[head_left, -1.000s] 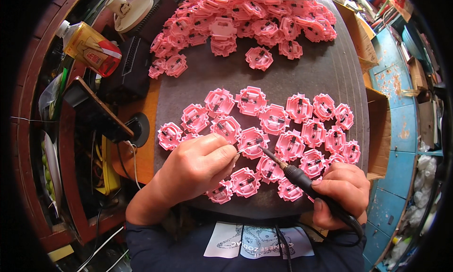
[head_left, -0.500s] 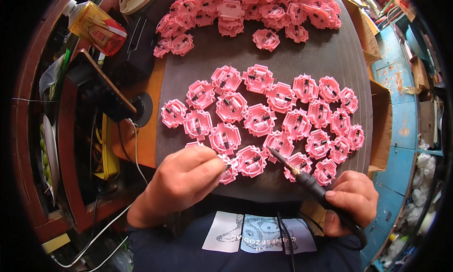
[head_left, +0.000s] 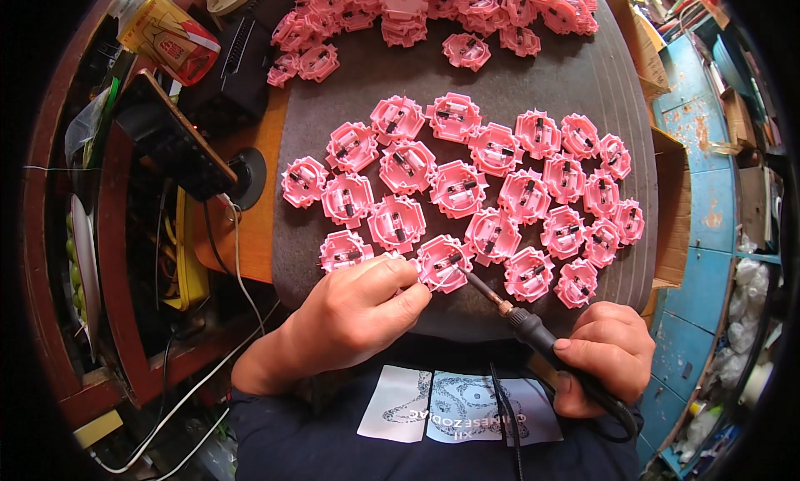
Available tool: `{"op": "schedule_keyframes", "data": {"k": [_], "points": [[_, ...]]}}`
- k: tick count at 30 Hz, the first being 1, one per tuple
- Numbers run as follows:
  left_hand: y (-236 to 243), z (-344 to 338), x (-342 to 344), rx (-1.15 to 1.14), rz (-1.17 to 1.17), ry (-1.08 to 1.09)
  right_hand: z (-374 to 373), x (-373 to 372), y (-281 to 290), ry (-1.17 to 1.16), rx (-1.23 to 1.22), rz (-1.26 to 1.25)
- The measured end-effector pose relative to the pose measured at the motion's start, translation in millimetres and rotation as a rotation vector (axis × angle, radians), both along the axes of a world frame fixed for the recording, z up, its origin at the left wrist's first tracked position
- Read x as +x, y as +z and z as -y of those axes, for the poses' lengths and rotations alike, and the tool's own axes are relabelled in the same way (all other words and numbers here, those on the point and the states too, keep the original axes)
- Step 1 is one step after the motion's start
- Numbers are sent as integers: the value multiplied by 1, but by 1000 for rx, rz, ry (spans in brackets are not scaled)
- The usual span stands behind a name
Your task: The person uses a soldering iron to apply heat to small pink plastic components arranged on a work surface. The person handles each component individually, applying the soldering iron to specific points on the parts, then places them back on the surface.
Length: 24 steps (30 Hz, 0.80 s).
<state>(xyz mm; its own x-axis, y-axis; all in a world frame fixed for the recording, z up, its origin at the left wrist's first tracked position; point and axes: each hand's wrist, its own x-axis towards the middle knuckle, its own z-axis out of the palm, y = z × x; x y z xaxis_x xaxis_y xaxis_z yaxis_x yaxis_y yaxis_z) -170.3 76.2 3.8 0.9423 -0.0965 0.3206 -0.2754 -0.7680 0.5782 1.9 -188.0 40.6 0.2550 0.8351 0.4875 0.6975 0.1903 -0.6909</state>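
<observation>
My right hand (head_left: 607,358) grips a black-handled soldering iron (head_left: 533,328) at the lower right. The iron's thin tip points up and left, at the right side of a pink plastic housing (head_left: 440,283) in the front row. My left hand (head_left: 360,306) is closed in a pinch at the left edge of that same housing. What its fingertips hold, if anything, is too small to make out. Many similar pink housings (head_left: 457,189) lie spread over the dark board, each with small black and whitish parts inside. My left hand partly covers one behind it.
A heap of pink housings (head_left: 404,4) fills the far end of the dark board (head_left: 367,89). At left stand a phone on a stand (head_left: 171,135), a drink bottle (head_left: 171,39) and white cables (head_left: 237,256). Cardboard boxes (head_left: 671,206) and blue cabinets (head_left: 700,298) line the right.
The soldering iron's tip has moved left from one pink housing to its neighbour. My left hand has shifted a little right, still pinched, uncovering more of a housing behind it.
</observation>
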Motion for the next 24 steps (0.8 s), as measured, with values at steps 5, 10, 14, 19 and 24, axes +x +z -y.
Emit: {"op": "schedule_keyframes", "data": {"k": [5, 10, 14, 19, 24], "points": [[2, 1, 1, -5, 4, -6, 0, -1, -3, -2, 3, 11], [2, 1, 0, -2, 8, -7, -1, 0, -6, 0, 28, 15], [4, 1, 0, 3, -2, -3, -1, 1, -7, 5, 37, 18], [3, 1, 0, 7, -7, 0, 0, 1, -8, 11, 33, 1], [7, 2, 0, 12, -1, 9, 1, 2, -8, 17, 41, 6]]}}
